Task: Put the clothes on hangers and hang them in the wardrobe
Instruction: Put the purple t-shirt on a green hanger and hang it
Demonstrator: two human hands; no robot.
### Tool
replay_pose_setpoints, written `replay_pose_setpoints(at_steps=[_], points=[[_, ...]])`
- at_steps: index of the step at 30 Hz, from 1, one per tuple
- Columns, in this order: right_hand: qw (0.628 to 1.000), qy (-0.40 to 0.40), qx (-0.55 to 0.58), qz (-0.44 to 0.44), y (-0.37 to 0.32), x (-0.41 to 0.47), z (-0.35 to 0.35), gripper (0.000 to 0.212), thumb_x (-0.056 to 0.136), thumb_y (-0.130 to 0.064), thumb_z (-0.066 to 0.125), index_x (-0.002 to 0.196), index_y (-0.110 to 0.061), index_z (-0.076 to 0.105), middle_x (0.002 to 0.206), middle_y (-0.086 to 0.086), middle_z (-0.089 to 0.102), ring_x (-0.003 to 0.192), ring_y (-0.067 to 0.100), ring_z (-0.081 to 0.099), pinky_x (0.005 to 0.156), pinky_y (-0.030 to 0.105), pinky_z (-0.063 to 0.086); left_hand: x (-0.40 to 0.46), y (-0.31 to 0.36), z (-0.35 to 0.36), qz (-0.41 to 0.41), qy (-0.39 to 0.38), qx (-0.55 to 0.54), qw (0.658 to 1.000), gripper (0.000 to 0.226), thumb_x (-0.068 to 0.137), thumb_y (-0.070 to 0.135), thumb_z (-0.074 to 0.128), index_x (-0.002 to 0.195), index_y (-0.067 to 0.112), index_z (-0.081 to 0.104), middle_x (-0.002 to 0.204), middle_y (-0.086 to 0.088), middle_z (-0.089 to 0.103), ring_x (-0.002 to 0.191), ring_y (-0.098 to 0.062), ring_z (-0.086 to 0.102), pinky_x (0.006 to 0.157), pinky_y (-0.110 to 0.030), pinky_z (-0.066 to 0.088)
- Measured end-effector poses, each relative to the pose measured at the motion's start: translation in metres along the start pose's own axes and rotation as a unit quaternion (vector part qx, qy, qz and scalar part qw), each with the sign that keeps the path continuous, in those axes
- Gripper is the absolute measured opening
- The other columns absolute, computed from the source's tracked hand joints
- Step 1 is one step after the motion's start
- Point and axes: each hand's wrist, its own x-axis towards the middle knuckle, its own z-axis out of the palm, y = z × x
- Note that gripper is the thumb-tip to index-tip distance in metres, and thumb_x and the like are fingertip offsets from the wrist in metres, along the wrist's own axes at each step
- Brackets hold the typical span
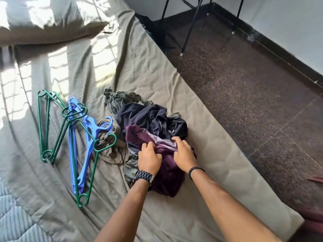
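Now | both hands, left [149, 158] and right [183, 155], seemingly gripping maroon garment [167, 173] | hangers [76, 137] leftward

The clothes were all dumped in one crumpled pile on the bed: a maroon shirt [167, 173] in front with a pale printed patch showing, a navy piece [139, 116] bunched up behind it, and an olive green one [122, 99] at the back. Just left of the pile lay the hangers, flat and tangled together, green ones [52, 130] mixed with blue ones [87, 145], one green hook resting on a khaki garment [111, 151].
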Motion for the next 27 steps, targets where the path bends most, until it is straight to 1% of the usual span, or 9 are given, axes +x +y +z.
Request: replay_pose_setpoints(at_steps=[4,8,11,13,15,19,22,24,27], points=[[0.996,0.054,0.075,-0.002,0.016,-0.020,-0.011,0.032,0.074,0.004,0.049,0.098,-0.013,0.060,0.081,-0.001,0.044,0.076,0.025,0.049,0.072,0.031,0.043,-0.020,0.013,-0.002,0.017,0.063,-0.089,0.994,0.006,0.083,0.012,0.053,0.089,0.011,0.052,0.092,-0.010,0.056,0.088,-0.034,0.056,0.075,-0.040,0.044],[0.964,0.001,0.251,0.085,0.026,-0.048,-0.042,0.016,0.083,0.003,0.053,0.081,-0.011,0.061,0.060,-0.002,0.044,0.056,0.010,0.038,0.046,0.011,0.031,-0.036,0.036,-0.002,-0.107,-0.009,-0.124,0.986,0.055,0.086,0.047,0.058,0.124,0.011,0.040,0.122,-0.012,0.057,0.113,-0.035,0.054,0.095,-0.046,0.038],[0.890,-0.083,0.420,0.157,0.035,-0.070,-0.064,0.027,0.084,0.008,0.037,0.077,-0.011,0.055,0.057,-0.001,0.037,0.043,0.007,0.030,0.034,0.013,0.021,-0.048,0.054,-0.001,-0.077,-0.020,-0.150,0.985,0.024,0.089,0.033,0.058,0.081,0.014,0.046,0.097,-0.010,0.061,0.101,-0.034,0.057,0.087,-0.040,0.038],[0.878,-0.139,0.423,0.174,0.046,-0.084,-0.077,0.029,0.081,0.006,0.034,0.073,-0.015,0.051,0.056,-0.002,0.036,0.038,0.007,0.028,0.037,0.011,0.017,-0.064,0.071,0.000,-0.022,-0.017,-0.233,0.972,0.028,0.092,0.017,0.051,0.069,0.013,0.036,0.075,-0.005,0.052,0.080,-0.026,0.051,0.069,-0.033,0.034],[0.890,-0.182,0.382,0.172,0.060,-0.103,-0.092,0.027,0.085,0.003,0.036,0.073,-0.018,0.050,0.058,-0.003,0.041,0.040,0.008,0.033,0.037,0.016,0.019,-0.085,0.097,-0.001,0.026,-0.043,-0.315,0.948,0.017,0.094,0.009,0.045,0.078,0.013,0.041,0.076,0.000,0.046,0.073,-0.014,0.042,0.064,-0.025,0.030],[0.906,-0.220,0.304,0.195,0.083,-0.138,-0.125,0.024,0.088,0.006,0.039,0.096,-0.009,0.057,0.076,0.007,0.059,0.055,0.016,0.061,0.049,0.026,0.049,-0.117,0.138,0.007,0.111,-0.143,-0.320,0.930,0.011,0.094,0.006,0.043,0.102,0.009,0.050,0.092,-0.005,0.056,0.077,-0.008,0.044,0.068,-0.020,0.034],[0.960,-0.064,0.231,0.142,0.099,-0.155,-0.149,0.037,0.092,0.002,0.042,0.117,-0.023,0.055,0.096,0.007,0.061,0.076,0.021,0.067,0.064,0.035,0.058,-0.135,0.154,0.018,0.146,-0.218,-0.243,0.934,0.047,0.096,0.012,0.045,0.142,0.007,0.037,0.129,-0.008,0.051,0.111,-0.013,0.048,0.085,-0.014,0.032],[0.977,0.081,0.194,0.045,0.107,-0.165,-0.161,0.056,0.092,0.003,0.044,0.130,-0.038,0.046,0.109,0.004,0.054,0.084,0.023,0.065,0.074,0.030,0.057,-0.150,0.156,0.028,0.198,-0.241,-0.192,0.931,0.052,0.095,0.013,0.047,0.145,0.010,0.033,0.133,-0.009,0.051,0.108,-0.012,0.051,0.081,-0.012,0.036],[0.975,0.136,0.155,-0.080,0.103,-0.176,-0.170,0.074,0.088,0.014,0.034,0.139,-0.040,0.041,0.122,-0.003,0.044,0.101,0.014,0.059,0.087,0.011,0.045,-0.166,0.153,0.042,0.289,-0.261,-0.141,0.910,0.047,0.093,0.009,0.048,0.139,0.012,0.038,0.120,-0.004,0.056,0.092,-0.011,0.054,0.067,-0.011,0.041]])
